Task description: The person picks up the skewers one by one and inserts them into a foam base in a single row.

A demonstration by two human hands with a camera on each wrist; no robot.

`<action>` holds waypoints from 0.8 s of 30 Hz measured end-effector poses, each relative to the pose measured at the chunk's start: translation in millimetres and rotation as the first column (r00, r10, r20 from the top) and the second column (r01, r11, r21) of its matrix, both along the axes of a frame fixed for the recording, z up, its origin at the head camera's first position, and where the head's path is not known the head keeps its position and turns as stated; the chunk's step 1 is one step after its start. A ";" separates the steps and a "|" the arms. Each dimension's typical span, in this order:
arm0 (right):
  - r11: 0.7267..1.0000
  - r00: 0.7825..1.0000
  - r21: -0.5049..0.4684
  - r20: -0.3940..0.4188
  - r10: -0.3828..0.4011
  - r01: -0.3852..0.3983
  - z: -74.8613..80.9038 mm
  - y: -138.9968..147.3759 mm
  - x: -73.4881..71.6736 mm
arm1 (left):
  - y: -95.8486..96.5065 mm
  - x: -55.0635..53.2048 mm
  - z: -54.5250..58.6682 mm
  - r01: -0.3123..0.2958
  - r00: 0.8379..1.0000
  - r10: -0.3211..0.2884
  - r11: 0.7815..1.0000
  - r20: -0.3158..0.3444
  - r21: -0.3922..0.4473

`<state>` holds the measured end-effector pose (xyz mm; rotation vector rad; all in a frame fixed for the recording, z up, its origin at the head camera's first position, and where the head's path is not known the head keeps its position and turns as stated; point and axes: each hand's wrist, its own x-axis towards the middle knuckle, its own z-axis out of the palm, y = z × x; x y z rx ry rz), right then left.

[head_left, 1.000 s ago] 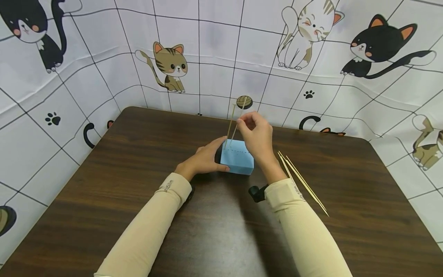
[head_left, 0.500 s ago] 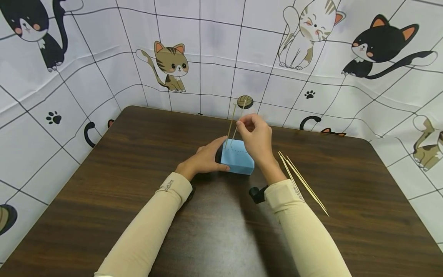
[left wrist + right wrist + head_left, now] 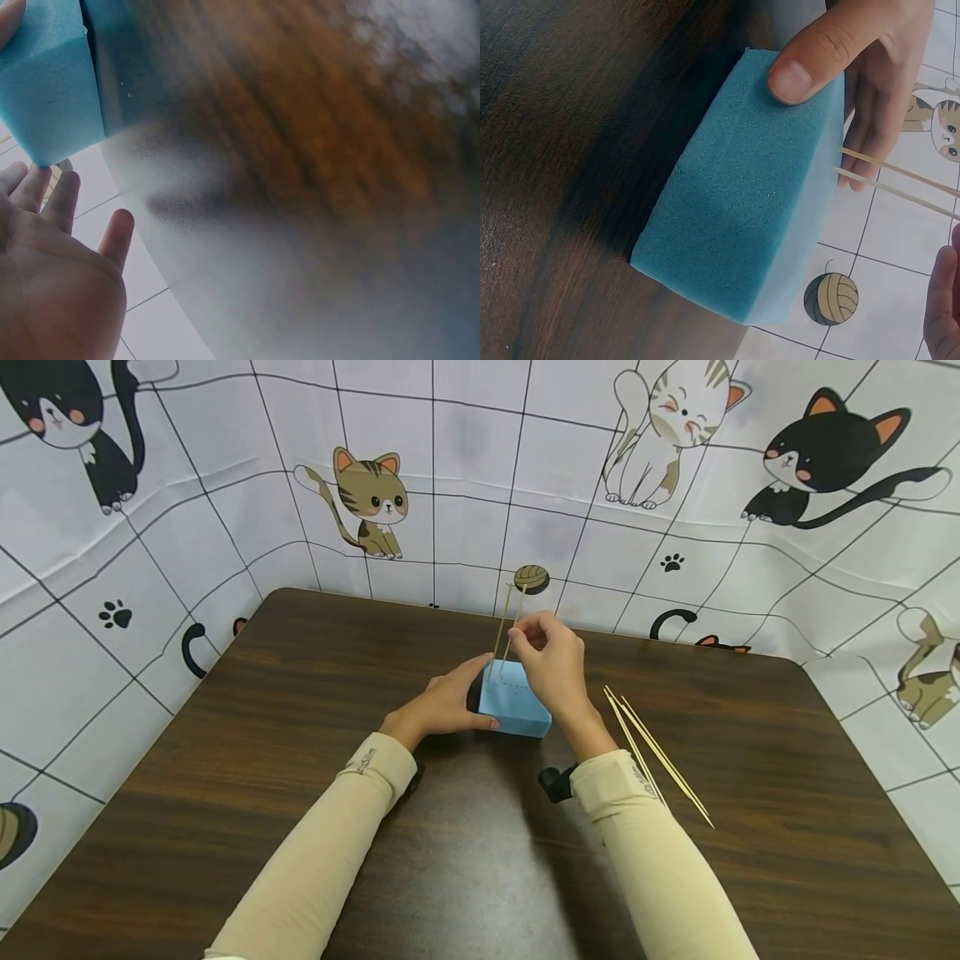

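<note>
A blue foam block stands on the dark wooden table, with a row of small holes along its top. My left hand steadies it from the left, thumb on the front face and the other fingers round the far side. One thin wooden skewer stands upright in the block near its left end. Just right of it, a second skewer meets the top face, pinched partway up between thumb and fingertips of my right hand. In the left wrist view, the left hand's fingers reach under the block's edge.
Several loose skewers lie on the table right of the block, partly beneath the right forearm. A white sheet printed with cats hangs behind the table. Dark wrist cameras sit at both cuffs.
My right hand has moved slightly down and left with the pinched skewer, whose top end now stands lower. The left hand and the foam block have stayed in place.
</note>
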<state>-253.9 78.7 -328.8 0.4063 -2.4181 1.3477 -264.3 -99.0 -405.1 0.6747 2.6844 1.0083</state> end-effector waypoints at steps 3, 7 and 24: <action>1.000 1.000 0.004 0.011 -0.002 0.002 0.7 0.0 0.4 | 0.5 -0.1 -0.9 0.004 1.000 -0.004 1.000 0.003 0.002; 1.000 1.000 0.004 0.024 -0.007 0.007 0.9 0.7 0.2 | 1.0 0.1 -1.4 0.007 1.000 -0.007 1.000 0.001 0.005; 0.985 0.985 0.034 0.009 -0.172 0.172 3.5 46.7 -1.8 | 1.0 1.5 0.7 -0.007 1.000 0.007 1.000 -0.010 0.006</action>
